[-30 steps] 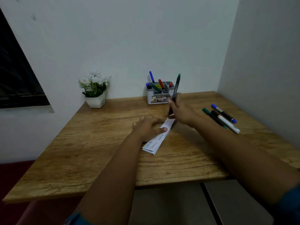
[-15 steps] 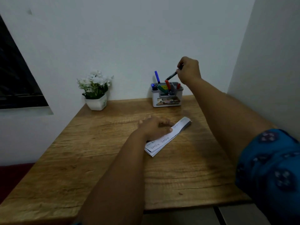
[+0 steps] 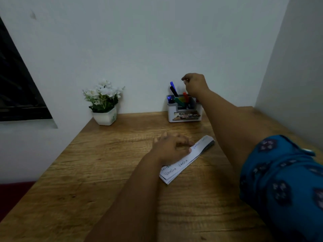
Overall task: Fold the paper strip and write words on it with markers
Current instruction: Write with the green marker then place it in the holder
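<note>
on the wooden desk (image 3: 108, 180), near its middle, lies the folded paper strip (image 3: 183, 163), slanting from the near left up toward the far right, with handwritten words on its top face and several layers showing at its near end. the person's left hand (image 3: 170, 149) rests on the strip's left part, fingers loosely curled and pressing it down rather than pinching it. the right hand (image 3: 194, 83) hovers above the white marker holder (image 3: 184, 112) at the back edge of the desk, fingers curled; whether it holds anything cannot be told, since no marker shows in it. markers (image 3: 174, 92) stand in the holder, blue, black, green and red caps visible. a small potted plant (image 3: 104, 103) sits well to the left of the holder. the strip looks very light and thin, soft enough to bend at a touch, and its stacked folds probably want to spring open, so it likely slides and lifts unless held flat. a sensible hold seems to be flat fingertips on the folded layers just beside the writing spot, or a pinch at the creased edge when refolding. fresh ink may smear under a dragging hand.
</note>
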